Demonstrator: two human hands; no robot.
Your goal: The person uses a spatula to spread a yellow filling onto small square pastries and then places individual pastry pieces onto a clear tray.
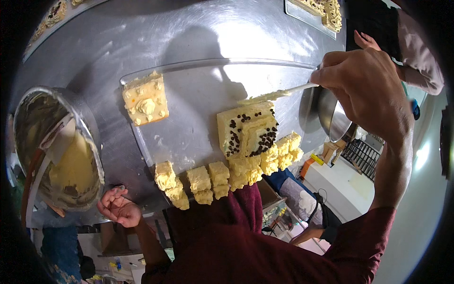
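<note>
My right hand (365, 85) grips a slim spatula (269, 96) by its handle, its blade coated with pale cream. The blade's tip lies at the far edge of a cream-covered cake square (230, 119) with chocolate chips and a raised layer on top. This cake sits on a shallow rimmed tray (191, 106). Another cake square (143, 101), dotted with piped cream, is at the tray's left. Small cream-coated cake pieces (199, 179) line the near edge. My left hand (120, 209), palm up with loosely curled fingers, holds nothing visible beside a metal mixing bowl (94, 124).
The bowl holds yellow cream (72, 159) and a broad spatula (64, 140). More decorated cakes (331, 16) stand on trays at the far corners. A steel bowl (333, 115) is beyond the tray's right end. Another person's hand (367, 41) shows at upper right.
</note>
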